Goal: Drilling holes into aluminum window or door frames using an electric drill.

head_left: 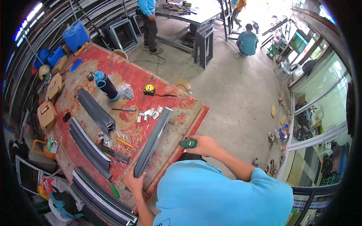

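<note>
My left hand (135, 182) is closed round the near end of a long dark grey metal profile (154, 140), which lies along the right part of the table. Off the table's front right edge, my right hand (201, 145) grips a dark green power tool (188, 143), rounded like a cordless drill seen from above. Its tip is hidden. Beside the profile lie small cut silver metal pieces (152, 113), a yellow pencil (124, 142) and several short dark profile pieces (115, 153). A green-handled tool (114, 190) rests near my left hand.
More grey profiles (96, 109) lie on the red-patterned table (177, 101), with a dark blue bottle (107, 86) and yellow tape measure (149, 89). A person (148, 22) stands beyond; another (247, 41) crouches on the floor. Glass panels (320, 124) line the right.
</note>
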The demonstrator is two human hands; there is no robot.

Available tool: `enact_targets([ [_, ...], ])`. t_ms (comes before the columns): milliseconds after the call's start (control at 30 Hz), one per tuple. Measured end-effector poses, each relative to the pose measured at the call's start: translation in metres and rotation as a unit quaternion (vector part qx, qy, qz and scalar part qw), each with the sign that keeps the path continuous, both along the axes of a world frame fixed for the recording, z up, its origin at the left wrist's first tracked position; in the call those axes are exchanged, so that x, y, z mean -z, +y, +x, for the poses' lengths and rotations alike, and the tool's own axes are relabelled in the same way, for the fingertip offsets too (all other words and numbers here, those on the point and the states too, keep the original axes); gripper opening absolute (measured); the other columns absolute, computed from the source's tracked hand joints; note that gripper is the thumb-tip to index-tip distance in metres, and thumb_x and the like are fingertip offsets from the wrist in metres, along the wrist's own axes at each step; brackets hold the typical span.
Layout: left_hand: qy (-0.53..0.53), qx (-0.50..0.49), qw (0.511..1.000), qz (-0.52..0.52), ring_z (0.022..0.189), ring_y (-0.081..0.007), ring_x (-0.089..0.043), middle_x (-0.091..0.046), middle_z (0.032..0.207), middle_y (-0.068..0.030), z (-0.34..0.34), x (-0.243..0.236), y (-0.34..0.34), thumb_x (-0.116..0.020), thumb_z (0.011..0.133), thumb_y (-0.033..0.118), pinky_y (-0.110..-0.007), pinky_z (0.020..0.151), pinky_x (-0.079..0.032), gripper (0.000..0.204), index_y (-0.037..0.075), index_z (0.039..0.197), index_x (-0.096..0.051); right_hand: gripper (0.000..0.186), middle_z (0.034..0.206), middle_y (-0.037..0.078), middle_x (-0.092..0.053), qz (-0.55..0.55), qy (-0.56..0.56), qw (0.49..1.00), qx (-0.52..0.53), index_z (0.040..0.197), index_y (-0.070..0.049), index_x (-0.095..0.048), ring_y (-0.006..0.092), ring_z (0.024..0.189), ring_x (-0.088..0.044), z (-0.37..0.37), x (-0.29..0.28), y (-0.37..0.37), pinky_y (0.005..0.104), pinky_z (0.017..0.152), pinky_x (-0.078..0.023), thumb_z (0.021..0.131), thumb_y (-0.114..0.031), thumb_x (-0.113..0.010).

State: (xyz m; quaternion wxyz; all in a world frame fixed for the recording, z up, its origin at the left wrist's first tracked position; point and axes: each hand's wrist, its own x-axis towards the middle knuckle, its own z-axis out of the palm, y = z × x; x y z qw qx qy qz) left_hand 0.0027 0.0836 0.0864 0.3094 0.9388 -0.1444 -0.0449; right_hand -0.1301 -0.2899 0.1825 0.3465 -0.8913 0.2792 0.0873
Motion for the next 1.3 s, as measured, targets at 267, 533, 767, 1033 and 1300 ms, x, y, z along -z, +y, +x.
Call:
enact_targets([
  [267, -0.016, 0.02, 0.998, 0.064, 0.114, -0.0327, -0.066, -0.072, 0.121, -0.0104, 0.019, -0.002, -0.003, -0.09, 0.067, 0.038, -0.048, 0.097, -0.046, 0.071, 0.015, 0.13, -0.069, 0.068, 0.095, 0.02, -0.075, -0.075, 0.029, 0.996, -0.035, 0.125, -0.012, -0.07, 0.0383, 0.092, -0.073, 0.023, 0.015, 0.017, 0.0497, 0.081, -0.059, 0.072, -0.054, -0.078],
  [533, 0.003, 0.039, 0.999, 0.029, 0.113, -0.0323, -0.067, -0.073, 0.119, -0.0101, 0.021, 0.005, -0.016, -0.089, 0.069, 0.039, -0.045, 0.098, -0.05, 0.068, 0.017, 0.13, -0.069, 0.073, 0.099, 0.022, -0.075, -0.062, 0.035, 0.995, -0.064, 0.131, -0.01, -0.067, 0.0386, 0.096, -0.073, 0.035, 0.018, 0.019, 0.049, 0.083, -0.057, 0.072, -0.051, -0.081],
  [767, 0.106, 0.029, 0.994, -0.012, 0.114, -0.0356, -0.067, -0.072, 0.122, -0.0138, 0.019, 0.023, -0.038, -0.088, 0.07, 0.045, -0.046, 0.098, -0.051, 0.071, 0.018, 0.133, -0.069, 0.068, 0.107, 0.024, -0.074, -0.055, 0.004, 0.997, -0.054, 0.13, -0.003, -0.067, 0.0388, 0.102, -0.073, 0.026, 0.019, 0.024, 0.0447, 0.086, -0.056, 0.075, -0.041, -0.082],
  [1033, 0.125, 0.006, 0.992, -0.005, 0.119, -0.0336, -0.063, -0.072, 0.123, -0.0118, 0.018, 0.022, -0.037, -0.087, 0.072, 0.036, -0.049, 0.103, -0.045, 0.066, 0.017, 0.132, -0.068, 0.066, 0.105, 0.022, -0.075, -0.044, 0.08, 0.994, -0.054, 0.129, -0.002, -0.067, 0.0366, 0.099, -0.073, 0.045, 0.001, 0.03, 0.0435, 0.084, -0.054, 0.076, -0.04, -0.08],
  [1300, 0.088, 0.0, 0.996, 0.03, 0.127, -0.0302, -0.056, -0.067, 0.129, -0.0092, 0.035, 0.042, -0.003, -0.087, 0.072, 0.027, -0.048, 0.108, -0.037, 0.065, 0.016, 0.133, -0.067, 0.064, 0.1, 0.023, -0.075, -0.093, 0.06, 0.988, -0.103, 0.127, -0.002, -0.068, 0.0385, 0.095, -0.073, 0.05, -0.002, 0.03, 0.0441, 0.082, -0.055, 0.077, -0.04, -0.079],
])
